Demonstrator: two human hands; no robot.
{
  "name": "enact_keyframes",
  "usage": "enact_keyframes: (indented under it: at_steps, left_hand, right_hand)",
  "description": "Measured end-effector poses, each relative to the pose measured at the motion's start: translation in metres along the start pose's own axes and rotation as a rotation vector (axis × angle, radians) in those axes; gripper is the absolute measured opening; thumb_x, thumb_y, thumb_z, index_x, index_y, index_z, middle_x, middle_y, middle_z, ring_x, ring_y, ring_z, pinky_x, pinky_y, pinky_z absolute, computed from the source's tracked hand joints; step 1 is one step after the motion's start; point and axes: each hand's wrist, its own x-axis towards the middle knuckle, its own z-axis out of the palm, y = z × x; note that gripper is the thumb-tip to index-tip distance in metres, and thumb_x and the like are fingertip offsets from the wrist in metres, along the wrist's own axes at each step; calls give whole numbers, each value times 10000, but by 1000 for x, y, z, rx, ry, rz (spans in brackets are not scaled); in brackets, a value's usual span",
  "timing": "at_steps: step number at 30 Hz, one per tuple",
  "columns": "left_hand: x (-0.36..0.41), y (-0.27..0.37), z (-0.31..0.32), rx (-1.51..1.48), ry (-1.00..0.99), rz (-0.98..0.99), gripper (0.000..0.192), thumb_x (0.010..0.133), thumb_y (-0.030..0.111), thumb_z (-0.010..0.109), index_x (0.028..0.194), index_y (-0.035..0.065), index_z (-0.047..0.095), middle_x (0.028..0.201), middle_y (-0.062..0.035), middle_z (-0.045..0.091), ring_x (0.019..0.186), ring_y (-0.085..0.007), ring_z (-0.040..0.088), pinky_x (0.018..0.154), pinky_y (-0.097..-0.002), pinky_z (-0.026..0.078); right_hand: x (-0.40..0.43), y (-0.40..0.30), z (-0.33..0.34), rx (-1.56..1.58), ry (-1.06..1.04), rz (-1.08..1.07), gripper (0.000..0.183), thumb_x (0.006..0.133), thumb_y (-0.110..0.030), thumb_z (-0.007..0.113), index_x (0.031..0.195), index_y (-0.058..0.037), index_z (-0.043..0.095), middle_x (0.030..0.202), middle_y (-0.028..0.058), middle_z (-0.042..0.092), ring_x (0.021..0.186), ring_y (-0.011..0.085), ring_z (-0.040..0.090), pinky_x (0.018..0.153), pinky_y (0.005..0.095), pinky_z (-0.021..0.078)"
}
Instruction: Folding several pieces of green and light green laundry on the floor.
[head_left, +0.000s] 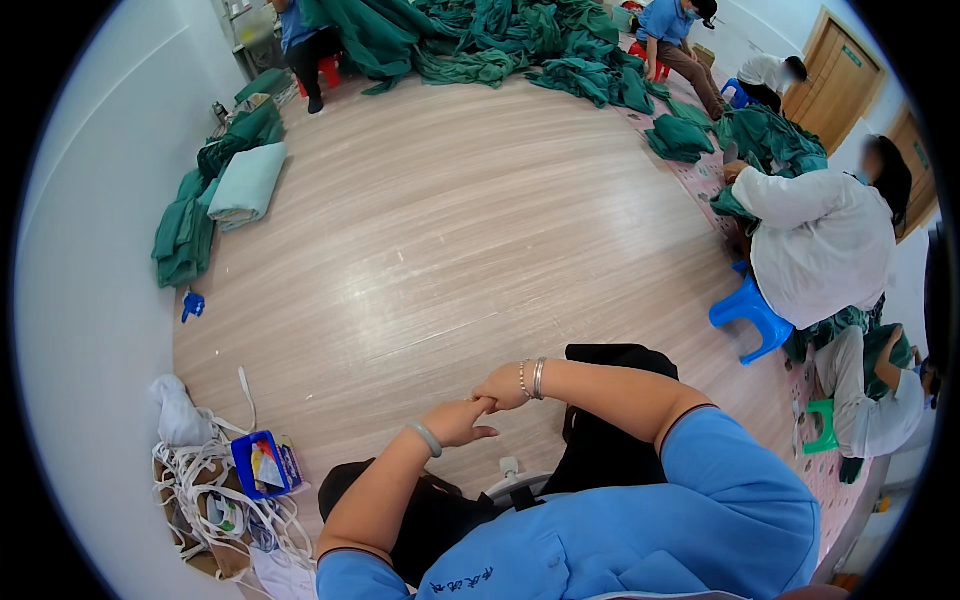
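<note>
My left hand (456, 424) and my right hand (502, 386) meet in front of my lap, their fingers touching and overlapping. I see no object in either. A pale bangle (426, 439) circles the left wrist, and the left thumb stands apart from its fingers. The right fingers are curled in, with silver-coloured bracelets (538, 378) at that wrist. Below the hands are my black trousers (611, 450) and part of the seat I sit on. Bare wood-look floor (420, 262) stretches out before me.
At left are a blue plastic basket (259, 465), tangled white straps (202, 480), a blue glove-like item (193, 306) and folded green cloth (184, 232). Green cloth heaps (517, 37) lie at the back. People sit on stools along the right, near a blue stool (750, 319).
</note>
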Motion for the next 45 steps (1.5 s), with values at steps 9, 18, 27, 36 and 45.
enact_keyframes:
  at_steps: [9,18,27,36,45]
  left_hand:
    - [0,2,-2,11,0,-11,423,847,376,574,1125,91,431,1058,-178,584,935,-356,568,792,-401,450]
    - [-1,3,-2,8,0,4,425,848,364,576,1131,84,429,1106,-166,577,965,-352,563,813,-395,448]
    - [-1,0,0,22,-10,-19,428,849,355,578,1140,80,426,1143,-157,562,990,-347,556,834,-391,445]
    - [-2,1,-2,12,-13,-18,423,859,376,555,1149,95,428,1106,-183,566,948,-369,560,811,-412,443]
    - [0,-2,0,15,22,6,443,845,401,563,1145,100,440,1097,-182,568,940,-362,563,811,-414,443]
  right_hand:
    - [-2,-1,0,-6,17,9,326,825,-263,565,1108,-104,536,892,162,636,846,341,594,739,414,449]
    - [-5,-5,-3,9,27,8,301,832,-249,554,1088,-92,546,907,155,639,841,333,594,734,401,449]
    - [-5,-7,-4,-2,20,31,304,840,-265,548,1094,-98,543,923,145,640,859,318,599,741,394,452]
    - [-7,-7,-4,6,39,11,306,832,-254,556,1102,-111,541,909,143,645,854,314,603,741,388,454]
    - [-7,-8,-7,1,35,11,352,818,-218,557,1147,-100,518,926,103,660,879,291,611,753,380,462]
